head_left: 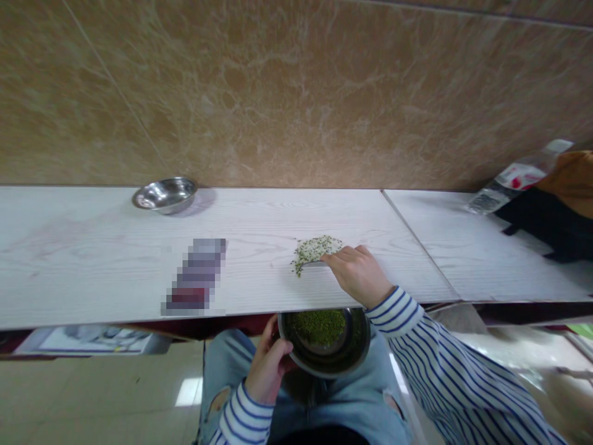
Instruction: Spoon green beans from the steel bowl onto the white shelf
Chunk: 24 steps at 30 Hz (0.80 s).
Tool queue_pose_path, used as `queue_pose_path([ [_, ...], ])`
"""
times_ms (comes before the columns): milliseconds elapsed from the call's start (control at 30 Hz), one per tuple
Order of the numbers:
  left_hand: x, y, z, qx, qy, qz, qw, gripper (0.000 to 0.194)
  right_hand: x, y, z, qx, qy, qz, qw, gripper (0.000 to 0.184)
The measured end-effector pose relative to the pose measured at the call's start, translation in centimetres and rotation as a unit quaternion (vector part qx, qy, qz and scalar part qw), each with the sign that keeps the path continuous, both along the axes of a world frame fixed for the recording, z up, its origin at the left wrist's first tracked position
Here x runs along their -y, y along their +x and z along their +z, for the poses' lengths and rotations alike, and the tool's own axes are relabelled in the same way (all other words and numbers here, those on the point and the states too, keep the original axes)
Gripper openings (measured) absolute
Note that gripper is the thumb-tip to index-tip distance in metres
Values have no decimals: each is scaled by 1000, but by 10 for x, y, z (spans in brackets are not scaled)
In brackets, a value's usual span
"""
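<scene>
My left hand (273, 358) grips the left rim of a metal bowl (324, 369), held over my lap just below the table's front edge. Small green beans (319, 327), which look like mung beans, lie inside it. On the table, my right hand (359, 272) is closed, fingertips down at the near right side of a thin pile of mixed white grains and green beans (317, 248). A thin dark edge shows left of those fingertips; what they hold is mostly hidden. A few beans lie scattered to the pile's left.
A shallow metal bowl (165, 195) stands near the wall at the back left. A blurred-out flat object (197, 275) lies left of the pile. On the right, a clear plastic bottle (514, 179) leans on a dark and brown bag (556, 210). The white table (259, 284) meets a tiled wall.
</scene>
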State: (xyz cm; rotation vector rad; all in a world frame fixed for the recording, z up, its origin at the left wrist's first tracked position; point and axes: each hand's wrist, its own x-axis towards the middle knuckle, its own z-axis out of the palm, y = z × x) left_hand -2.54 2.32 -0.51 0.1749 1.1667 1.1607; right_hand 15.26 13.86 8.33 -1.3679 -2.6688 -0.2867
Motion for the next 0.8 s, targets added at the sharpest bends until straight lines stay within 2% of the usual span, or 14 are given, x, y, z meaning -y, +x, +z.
queue_pose_path([
  [267, -1, 2, -2, 4, 0, 7, 1000, 61, 1, 9, 7, -39, 18, -4, 999, 25],
  [433, -1, 1, 0, 3, 0, 3, 1000, 63, -2, 18, 7, -70, 41, -34, 996, 25],
  [633, 0, 1, 2, -2, 2, 3, 1000, 62, -4, 20, 1, -40, 41, -75, 996, 26],
  [800, 1, 1, 4, 1, 3, -1, 1000, 64, 4, 17, 3, -13, 22, -60, 998, 26],
])
